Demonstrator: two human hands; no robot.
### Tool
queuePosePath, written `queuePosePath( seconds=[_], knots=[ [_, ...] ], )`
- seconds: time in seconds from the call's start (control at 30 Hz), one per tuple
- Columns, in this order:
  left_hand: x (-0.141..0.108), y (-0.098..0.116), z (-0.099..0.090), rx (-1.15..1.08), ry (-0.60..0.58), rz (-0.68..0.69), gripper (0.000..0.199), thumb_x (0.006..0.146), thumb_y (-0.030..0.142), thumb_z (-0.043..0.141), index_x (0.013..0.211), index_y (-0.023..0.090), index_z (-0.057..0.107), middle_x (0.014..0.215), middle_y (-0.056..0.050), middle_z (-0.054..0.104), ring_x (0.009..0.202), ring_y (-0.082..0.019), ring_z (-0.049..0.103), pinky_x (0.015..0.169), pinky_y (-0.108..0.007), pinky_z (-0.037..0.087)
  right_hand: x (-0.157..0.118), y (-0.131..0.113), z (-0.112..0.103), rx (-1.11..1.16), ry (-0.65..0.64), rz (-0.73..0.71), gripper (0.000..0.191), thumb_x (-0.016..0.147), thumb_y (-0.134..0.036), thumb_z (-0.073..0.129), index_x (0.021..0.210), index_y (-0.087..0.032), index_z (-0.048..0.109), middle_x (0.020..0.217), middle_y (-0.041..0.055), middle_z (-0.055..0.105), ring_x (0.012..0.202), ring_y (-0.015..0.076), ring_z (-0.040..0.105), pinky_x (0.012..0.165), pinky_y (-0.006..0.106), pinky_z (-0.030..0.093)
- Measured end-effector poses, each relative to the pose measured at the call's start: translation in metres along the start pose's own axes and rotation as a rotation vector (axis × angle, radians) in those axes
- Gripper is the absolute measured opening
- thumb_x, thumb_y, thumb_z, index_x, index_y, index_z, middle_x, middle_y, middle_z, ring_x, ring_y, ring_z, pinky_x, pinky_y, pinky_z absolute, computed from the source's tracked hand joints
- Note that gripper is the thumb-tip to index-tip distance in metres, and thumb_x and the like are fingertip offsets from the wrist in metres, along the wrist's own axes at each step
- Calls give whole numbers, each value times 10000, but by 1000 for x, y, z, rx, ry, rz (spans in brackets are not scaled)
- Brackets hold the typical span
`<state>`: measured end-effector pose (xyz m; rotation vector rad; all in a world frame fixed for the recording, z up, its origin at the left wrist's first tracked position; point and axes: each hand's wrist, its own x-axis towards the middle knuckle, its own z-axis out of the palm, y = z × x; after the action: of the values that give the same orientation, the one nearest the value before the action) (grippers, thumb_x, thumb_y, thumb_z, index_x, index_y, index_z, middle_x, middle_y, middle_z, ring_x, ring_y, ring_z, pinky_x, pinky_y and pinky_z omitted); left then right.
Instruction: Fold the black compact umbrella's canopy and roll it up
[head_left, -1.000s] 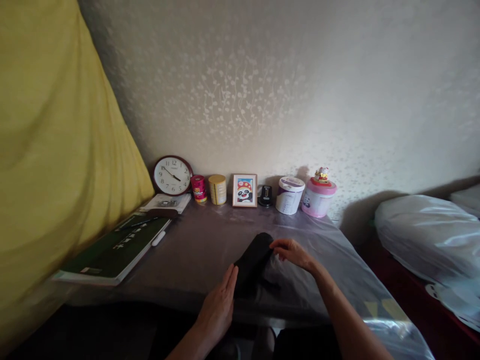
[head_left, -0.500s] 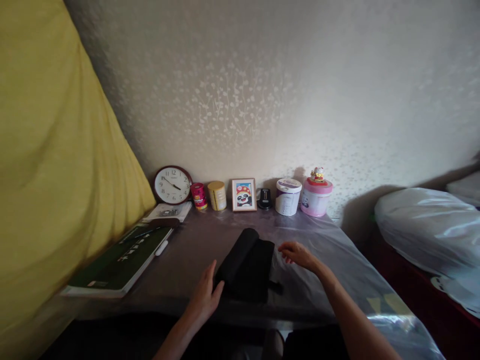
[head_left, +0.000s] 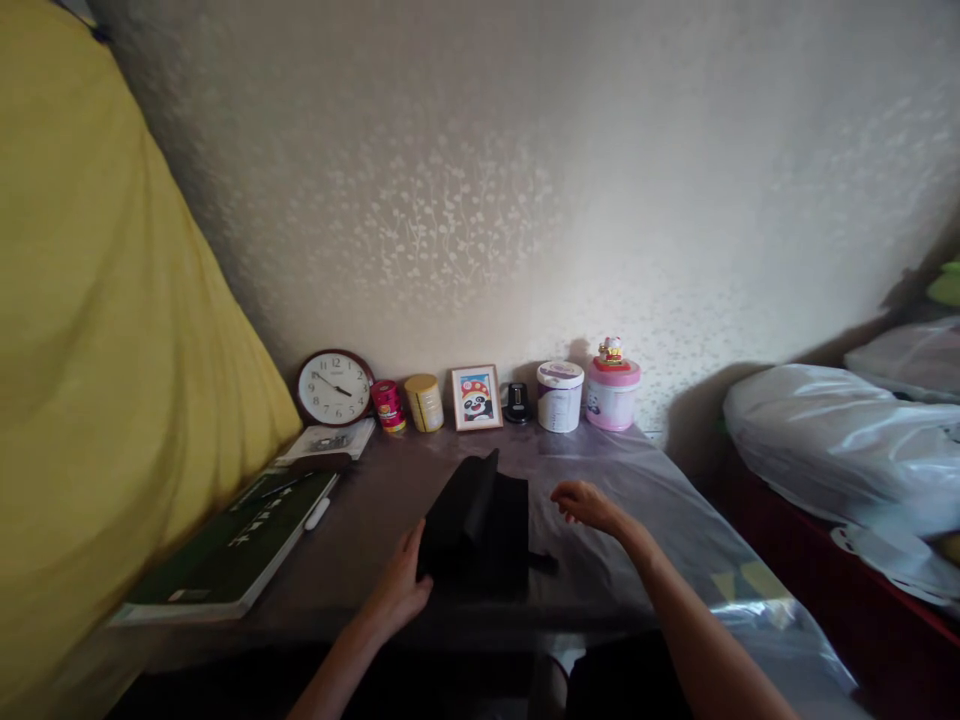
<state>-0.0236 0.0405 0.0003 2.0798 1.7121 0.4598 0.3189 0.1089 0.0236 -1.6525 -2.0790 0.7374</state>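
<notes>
A black roll-up pouch (head_left: 510,540) lies on the table in front of me, partly unrolled, with a fold standing up along its middle. From its right side sticks out a short black strap (head_left: 543,562). My left hand (head_left: 403,582) is at the pouch's left edge, thumb on the near side, and seems to grip it; some fingertips are hidden by the dark fabric. To the right of the pouch, apart from it, my right hand (head_left: 585,505) hovers with loosely bent fingers and nothing in them.
A large green book (head_left: 232,545) with a pen lies at left beside a yellow curtain (head_left: 135,350). Along the wall stand a clock (head_left: 334,388), a red can (head_left: 388,406), a yellow-lidded can (head_left: 425,404), a panda picture (head_left: 476,398) and two tubs (head_left: 559,398). Plastic-wrapped bundles (head_left: 832,440) lie right.
The pouch's rolled part has loosened and opened leftward into a raised fold. My left hand has closed in on its left edge. My right hand stays bent in the air; the view has shifted slightly.
</notes>
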Motion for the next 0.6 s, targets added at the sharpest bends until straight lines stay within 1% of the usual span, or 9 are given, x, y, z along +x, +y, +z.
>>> queuePosePath(
  seconds=[0.07, 0.13, 0.23, 0.27, 0.33, 0.4, 0.47, 0.53, 0.6],
  knots=[
    [0, 1, 2, -11, 20, -27, 827, 665, 71, 441, 1411, 196, 104, 1483, -143, 128, 1249, -264, 386, 969, -359, 361, 0, 0, 0, -12, -2, -1, 287, 767, -107, 404, 905, -128, 655, 691, 43, 674, 555, 105, 608, 536, 190, 435],
    [1, 4, 4, -40, 25, -32, 855, 637, 52, 443, 1405, 239, 119, 1493, -123, 94, 1214, -267, 429, 937, -355, 382, 1, 0, 0, -27, -2, -2, 292, 762, -101, 405, 899, -125, 661, 675, 46, 672, 548, 107, 605, 530, 190, 433],
    [4, 6, -2, -127, 11, -9, 820, 627, 69, 468, 1383, 229, 192, 1442, -121, 261, 1163, -237, 480, 915, -324, 397, 2, 0, 1, -33, 10, 7, 298, 753, -96, 406, 900, -126, 664, 649, 41, 666, 542, 106, 602, 524, 186, 430],
    [4, 6, -6, -165, -4, -6, 780, 640, 93, 477, 1367, 216, 223, 1374, -125, 377, 1103, -223, 527, 881, -317, 422, 2, 0, 1, -30, 13, 9, 299, 754, -98, 406, 902, -128, 664, 650, 39, 666, 544, 105, 602, 522, 184, 430],
    [3, 4, -13, -243, -54, -19, 633, 700, 178, 462, 1311, 178, 297, 1085, -105, 606, 874, -203, 626, 734, -318, 485, 3, 2, 0, -25, 18, 16, 301, 754, -98, 402, 904, -127, 661, 662, 40, 668, 547, 104, 603, 516, 180, 428],
    [1, 4, -18, -308, -105, -52, 460, 775, 296, 399, 1207, 138, 388, 736, -39, 641, 611, -189, 622, 564, -312, 489, 2, 4, -1, -26, 23, 24, 306, 751, -90, 397, 908, -123, 658, 674, 41, 669, 541, 101, 602, 509, 178, 426],
    [-3, 5, -19, -346, -124, -73, 395, 803, 399, 359, 1075, 129, 456, 574, 4, 577, 499, -183, 580, 495, -309, 469, 2, 8, -3, -31, 33, 34, 313, 745, -80, 396, 913, -120, 656, 674, 42, 668, 531, 99, 600, 503, 176, 422],
    [-5, 9, -17, -359, -98, -62, 370, 771, 435, 423, 1001, 151, 483, 613, -8, 585, 560, -197, 599, 547, -325, 479, 1, 10, -4, -40, 43, 41, 312, 733, -73, 406, 912, -119, 657, 670, 44, 669, 528, 100, 597, 499, 175, 416],
    [-5, 15, -15, -357, -42, -26, 367, 696, 373, 528, 1004, 177, 496, 804, -57, 621, 774, -231, 625, 696, -347, 479, 1, 12, -4, -54, 54, 45, 308, 720, -67, 417, 903, -120, 661, 666, 44, 670, 527, 101, 595, 498, 175, 410]
  ],
)
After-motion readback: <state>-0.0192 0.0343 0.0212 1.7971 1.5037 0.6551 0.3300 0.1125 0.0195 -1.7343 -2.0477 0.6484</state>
